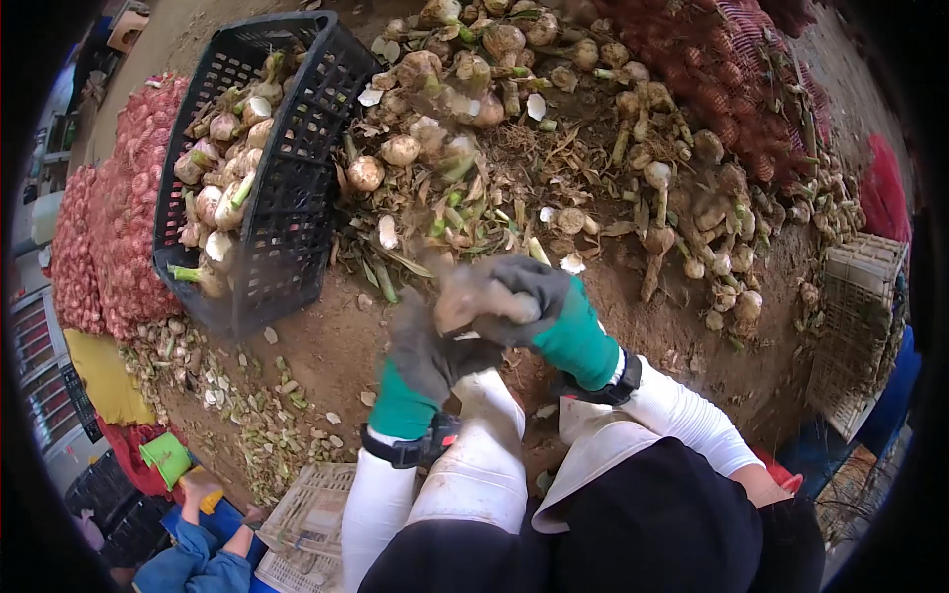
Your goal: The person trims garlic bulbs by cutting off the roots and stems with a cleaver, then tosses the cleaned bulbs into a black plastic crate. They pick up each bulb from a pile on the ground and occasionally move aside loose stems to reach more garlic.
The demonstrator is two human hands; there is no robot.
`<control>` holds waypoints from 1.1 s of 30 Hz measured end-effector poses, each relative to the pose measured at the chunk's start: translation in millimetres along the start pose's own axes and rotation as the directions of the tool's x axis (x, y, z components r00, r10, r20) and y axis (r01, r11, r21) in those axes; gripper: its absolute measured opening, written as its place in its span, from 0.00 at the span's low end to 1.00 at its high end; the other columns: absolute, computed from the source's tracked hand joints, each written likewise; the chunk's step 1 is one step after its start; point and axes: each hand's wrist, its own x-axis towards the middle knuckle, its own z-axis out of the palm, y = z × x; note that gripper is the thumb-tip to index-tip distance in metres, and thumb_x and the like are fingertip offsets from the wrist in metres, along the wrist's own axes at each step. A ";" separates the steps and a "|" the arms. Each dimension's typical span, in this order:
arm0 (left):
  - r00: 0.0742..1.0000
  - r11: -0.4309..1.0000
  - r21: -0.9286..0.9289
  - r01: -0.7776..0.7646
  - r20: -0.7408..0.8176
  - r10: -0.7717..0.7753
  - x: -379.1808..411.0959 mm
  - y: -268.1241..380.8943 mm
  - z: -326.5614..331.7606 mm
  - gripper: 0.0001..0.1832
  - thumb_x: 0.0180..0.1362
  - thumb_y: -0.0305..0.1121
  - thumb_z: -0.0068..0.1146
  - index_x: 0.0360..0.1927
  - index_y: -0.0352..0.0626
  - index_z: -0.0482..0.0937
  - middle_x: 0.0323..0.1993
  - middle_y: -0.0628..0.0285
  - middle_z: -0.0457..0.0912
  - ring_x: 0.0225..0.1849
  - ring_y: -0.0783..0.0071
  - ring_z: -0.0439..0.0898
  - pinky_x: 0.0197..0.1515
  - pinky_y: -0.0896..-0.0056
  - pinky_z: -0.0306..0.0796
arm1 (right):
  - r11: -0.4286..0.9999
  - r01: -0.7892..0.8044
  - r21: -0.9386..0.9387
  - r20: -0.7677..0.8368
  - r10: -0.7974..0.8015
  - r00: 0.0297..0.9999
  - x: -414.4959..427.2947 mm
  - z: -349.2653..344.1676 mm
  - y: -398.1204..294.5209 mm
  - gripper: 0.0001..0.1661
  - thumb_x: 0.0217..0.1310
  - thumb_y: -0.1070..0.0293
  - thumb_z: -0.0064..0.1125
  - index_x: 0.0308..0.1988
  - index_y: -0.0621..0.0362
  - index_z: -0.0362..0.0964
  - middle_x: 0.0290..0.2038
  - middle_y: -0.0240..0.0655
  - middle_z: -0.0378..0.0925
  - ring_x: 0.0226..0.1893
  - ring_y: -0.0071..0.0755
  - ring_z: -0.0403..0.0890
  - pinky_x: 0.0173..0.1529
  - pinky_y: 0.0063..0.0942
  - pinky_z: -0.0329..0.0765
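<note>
In front of my knees, both hands are together on a garlic bulb (461, 300) with a thick pale stem, blurred by motion. My right hand (530, 293), in a grey-palmed glove with a green cuff, closes around the stem side. From the left and below, my left hand (422, 352), gloved the same way, holds the bulb; its fingertips are blurred. A small whitish edge shows beneath the bulb between the gloves, too blurred to name. Just beyond my hands lies a heap of garlic bulbs (400, 150) with stems, roots and dry leaves.
A black plastic crate (296, 159) of trimmed garlic stands at left, beside full red mesh sacks (137, 200). More filled mesh (689, 81) lies at upper right. Pale crates (852, 326) (315, 511) flank me. Cut stems (274, 437) litter the dirt. Another person (200, 552) sits at lower left.
</note>
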 end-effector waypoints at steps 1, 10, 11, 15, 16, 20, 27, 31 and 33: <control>1.000 1.000 -0.003 -0.018 -0.017 0.018 3.3 -13.3 -32.0 0.35 0.63 0.56 0.46 0.65 0.41 0.59 0.55 0.54 0.74 0.54 0.60 0.75 0.59 0.62 0.70 | 0.955 0.240 -0.174 0.085 -0.228 0.970 3.3 4.8 -1.0 0.33 0.39 0.66 0.76 0.50 0.56 0.77 0.41 0.35 0.81 0.37 0.34 0.83 0.48 0.26 0.77; 0.922 0.873 0.408 -0.268 -0.155 0.355 -13.4 9.8 3.7 0.17 0.52 0.32 0.61 0.45 0.36 0.75 0.25 0.64 0.77 0.16 0.75 0.74 0.18 0.75 0.70 | 0.738 -0.302 -0.604 -0.141 0.274 0.951 4.1 -43.3 60.8 0.14 0.45 0.61 0.66 0.33 0.57 0.80 0.22 0.40 0.78 0.24 0.42 0.81 0.29 0.35 0.75; 0.922 0.846 0.429 -0.316 -0.073 0.381 -18.4 16.3 -0.1 0.17 0.52 0.34 0.62 0.43 0.37 0.75 0.26 0.63 0.77 0.17 0.75 0.74 0.17 0.75 0.70 | 0.695 -0.330 -0.639 -0.229 0.238 0.944 1.8 -50.5 67.3 0.13 0.47 0.60 0.66 0.32 0.57 0.80 0.22 0.40 0.78 0.25 0.41 0.81 0.30 0.35 0.75; 0.785 0.790 -0.121 -0.600 0.097 0.611 -44.5 71.7 -0.7 0.49 0.48 0.60 0.66 0.65 0.38 0.60 0.26 0.68 0.71 0.20 0.82 0.66 0.23 0.78 0.65 | 0.782 -0.288 -0.552 -0.124 0.265 0.956 53.6 -33.6 33.1 0.15 0.50 0.59 0.62 0.38 0.54 0.77 0.32 0.42 0.81 0.31 0.44 0.82 0.36 0.37 0.78; 0.757 0.721 -0.528 -0.449 0.205 0.621 -65.1 88.5 -3.8 0.50 0.53 0.62 0.60 0.68 0.36 0.55 0.37 0.66 0.75 0.27 0.84 0.66 0.31 0.77 0.67 | 0.778 -0.207 -0.593 -0.050 0.222 0.974 80.2 -16.7 26.4 0.16 0.49 0.61 0.62 0.40 0.53 0.76 0.35 0.42 0.80 0.33 0.44 0.83 0.37 0.38 0.79; 0.763 0.761 -0.061 -0.646 -0.056 0.644 -41.2 93.8 -30.7 0.31 0.65 0.51 0.49 0.60 0.36 0.66 0.37 0.60 0.81 0.34 0.71 0.79 0.36 0.66 0.76 | 0.697 0.253 -0.671 -0.023 -0.360 0.933 169.1 23.4 37.6 0.14 0.51 0.64 0.59 0.41 0.51 0.74 0.41 0.43 0.78 0.39 0.52 0.81 0.41 0.46 0.77; 0.670 0.824 0.388 -0.412 -0.483 0.563 12.8 16.4 -69.8 0.18 0.64 0.34 0.51 0.56 0.41 0.70 0.40 0.55 0.81 0.41 0.68 0.81 0.46 0.64 0.77 | 0.872 0.086 -0.481 0.050 -0.071 0.996 173.6 48.4 58.4 0.11 0.56 0.62 0.58 0.38 0.54 0.73 0.32 0.45 0.80 0.33 0.53 0.81 0.38 0.44 0.75; 0.766 0.643 0.572 -0.509 -0.038 0.642 24.7 -4.0 -78.7 0.22 0.63 0.35 0.54 0.60 0.43 0.69 0.45 0.56 0.80 0.46 0.72 0.79 0.49 0.72 0.75 | 0.995 -0.083 0.061 0.383 0.054 0.922 68.6 33.1 21.8 0.20 0.45 0.69 0.69 0.42 0.58 0.76 0.30 0.33 0.81 0.26 0.26 0.79 0.34 0.28 0.78; 0.848 0.602 0.610 -0.515 0.259 0.463 23.9 -1.1 -61.3 0.25 0.62 0.36 0.56 0.62 0.44 0.67 0.49 0.56 0.79 0.49 0.73 0.78 0.51 0.74 0.74 | 0.996 0.090 0.010 0.366 -0.088 0.926 39.4 18.1 14.4 0.24 0.43 0.70 0.69 0.45 0.58 0.74 0.41 0.34 0.81 0.35 0.31 0.83 0.39 0.30 0.79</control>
